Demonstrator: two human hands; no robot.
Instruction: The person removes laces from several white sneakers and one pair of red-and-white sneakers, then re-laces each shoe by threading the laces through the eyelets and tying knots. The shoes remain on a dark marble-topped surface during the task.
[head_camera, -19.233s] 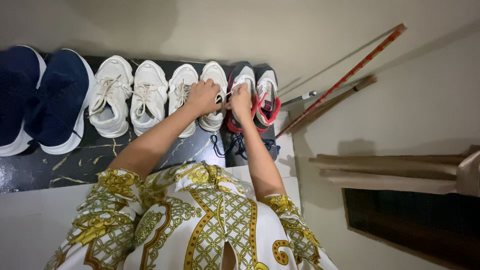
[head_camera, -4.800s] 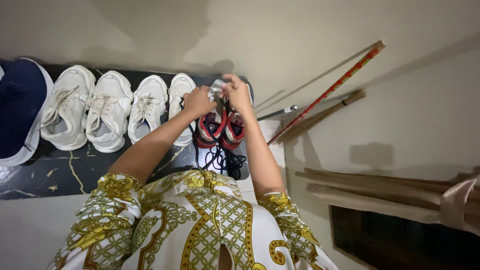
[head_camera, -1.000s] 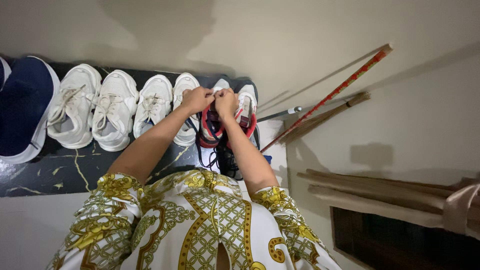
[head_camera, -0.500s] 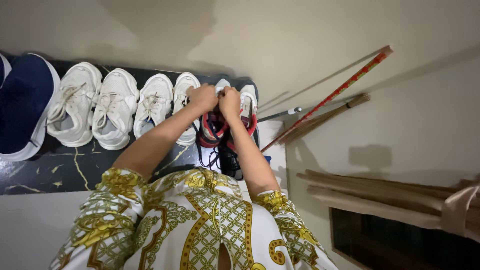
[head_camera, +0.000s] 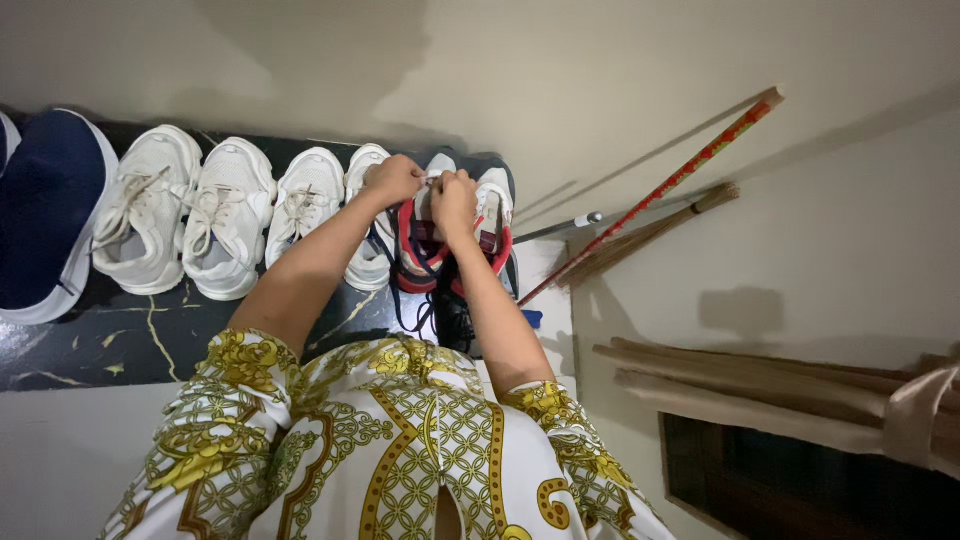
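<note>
A pair of grey, white and red sneakers (head_camera: 490, 215) stands at the right end of a black marble ledge (head_camera: 150, 325). My left hand (head_camera: 395, 180) and my right hand (head_camera: 453, 200) meet over the left sneaker of that pair, fingers pinched on its dark lace (head_camera: 420, 262). Loose ends of the lace hang down over the ledge's front edge. The sneaker's toe is hidden under my hands.
Two pairs of white sneakers (head_camera: 225, 215) and a navy shoe (head_camera: 45, 210) stand in a row to the left. A red-patterned stick (head_camera: 665, 185) and a broom (head_camera: 650, 232) lean on the wall at right. Wooden slats (head_camera: 760, 385) lie lower right.
My hands have shifted slightly up and apart over the red sneaker, still working its lace. The shoes have not moved.
</note>
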